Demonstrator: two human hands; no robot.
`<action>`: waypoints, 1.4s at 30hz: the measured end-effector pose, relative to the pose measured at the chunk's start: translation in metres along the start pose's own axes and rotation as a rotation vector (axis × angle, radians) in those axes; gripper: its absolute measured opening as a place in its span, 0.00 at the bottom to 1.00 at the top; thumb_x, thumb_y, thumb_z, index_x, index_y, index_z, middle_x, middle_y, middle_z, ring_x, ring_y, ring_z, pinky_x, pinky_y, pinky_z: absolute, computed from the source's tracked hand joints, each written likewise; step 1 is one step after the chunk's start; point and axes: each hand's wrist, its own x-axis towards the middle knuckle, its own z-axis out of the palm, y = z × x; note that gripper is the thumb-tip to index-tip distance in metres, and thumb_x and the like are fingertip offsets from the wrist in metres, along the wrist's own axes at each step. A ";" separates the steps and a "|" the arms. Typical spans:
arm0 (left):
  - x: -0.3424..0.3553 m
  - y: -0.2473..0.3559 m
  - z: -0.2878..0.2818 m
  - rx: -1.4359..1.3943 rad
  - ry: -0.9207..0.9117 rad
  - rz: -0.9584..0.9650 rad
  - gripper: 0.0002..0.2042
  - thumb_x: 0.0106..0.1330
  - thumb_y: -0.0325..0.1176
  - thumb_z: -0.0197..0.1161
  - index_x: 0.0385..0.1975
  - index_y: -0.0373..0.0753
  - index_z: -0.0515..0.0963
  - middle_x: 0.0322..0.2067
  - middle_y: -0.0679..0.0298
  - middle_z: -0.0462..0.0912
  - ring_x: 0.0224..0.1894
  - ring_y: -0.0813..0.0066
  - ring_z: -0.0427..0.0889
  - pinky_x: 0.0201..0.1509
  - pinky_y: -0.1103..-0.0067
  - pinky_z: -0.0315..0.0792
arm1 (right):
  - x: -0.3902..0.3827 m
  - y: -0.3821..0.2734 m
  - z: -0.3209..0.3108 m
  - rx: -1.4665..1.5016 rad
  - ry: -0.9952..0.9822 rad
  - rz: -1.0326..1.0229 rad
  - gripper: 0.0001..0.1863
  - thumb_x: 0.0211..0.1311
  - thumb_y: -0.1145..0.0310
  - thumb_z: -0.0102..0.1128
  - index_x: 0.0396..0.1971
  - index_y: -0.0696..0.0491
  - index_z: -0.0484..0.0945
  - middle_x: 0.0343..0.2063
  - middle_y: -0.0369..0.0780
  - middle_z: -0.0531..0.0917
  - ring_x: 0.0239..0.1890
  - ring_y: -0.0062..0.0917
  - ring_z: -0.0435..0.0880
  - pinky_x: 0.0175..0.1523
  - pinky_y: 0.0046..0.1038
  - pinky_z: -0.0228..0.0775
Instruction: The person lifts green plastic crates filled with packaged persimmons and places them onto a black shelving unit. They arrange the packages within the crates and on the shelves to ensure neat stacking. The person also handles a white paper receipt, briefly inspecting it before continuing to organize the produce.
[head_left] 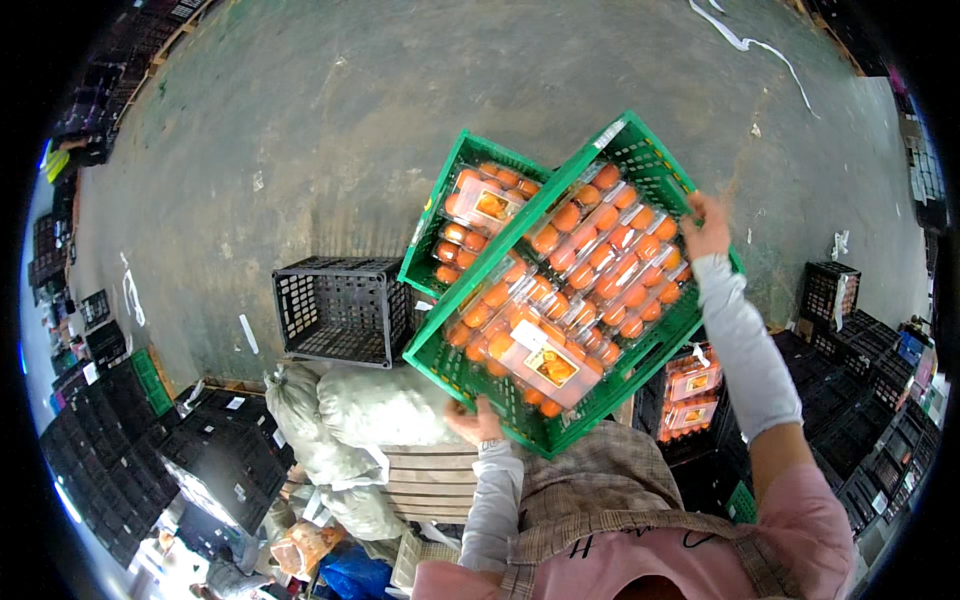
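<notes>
In front of me is a green plastic crate, tilted, with several clear plastic packs of round orange fruit in it. One pack at its near end carries a pale label with a fruit picture. My left hand grips the crate's near left corner. At the far right side, my right hand has its fingers hooked over the rim. Partly hidden behind this crate stands a second green crate, also holding clear packs of the orange fruit.
A black plastic crate stands left of the green ones. Stuffed pale sacks lie by a slatted wooden surface on my left. More fruit packs sit near my right side. Stacked black crates line both sides. White strips litter the floor.
</notes>
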 end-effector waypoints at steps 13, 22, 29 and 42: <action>0.004 -0.008 0.082 -0.448 -0.351 -0.524 0.16 0.57 0.40 0.65 0.43 0.46 0.73 0.37 0.68 0.75 0.40 0.74 0.74 0.41 0.68 0.69 | -0.187 -0.134 0.067 0.320 -1.053 0.503 0.33 0.62 0.47 0.61 0.60 0.53 0.71 0.51 0.44 0.81 0.54 0.34 0.80 0.60 0.30 0.71; 0.001 0.065 0.057 -0.315 -0.855 -0.266 0.22 0.57 0.19 0.66 0.54 0.30 0.74 0.48 0.59 0.81 0.45 0.72 0.82 0.51 0.77 0.75 | -0.213 -0.114 0.029 0.744 -0.908 0.548 0.49 0.47 0.61 0.76 0.69 0.56 0.59 0.56 0.46 0.76 0.57 0.32 0.76 0.61 0.30 0.69; -0.087 0.117 0.077 0.039 -1.290 -0.118 0.30 0.56 0.19 0.68 0.60 0.31 0.67 0.51 0.57 0.79 0.49 0.68 0.81 0.54 0.72 0.77 | -0.255 -0.074 -0.101 0.667 -0.192 0.369 0.38 0.52 0.59 0.69 0.64 0.48 0.65 0.55 0.49 0.73 0.59 0.43 0.73 0.64 0.37 0.65; -0.334 0.063 0.138 0.613 -1.718 0.058 0.19 0.61 0.31 0.69 0.51 0.31 0.76 0.44 0.62 0.83 0.43 0.76 0.81 0.50 0.78 0.76 | -0.410 0.100 -0.249 0.539 0.150 0.389 0.22 0.53 0.77 0.60 0.51 0.51 0.78 0.54 0.46 0.73 0.57 0.42 0.74 0.60 0.37 0.70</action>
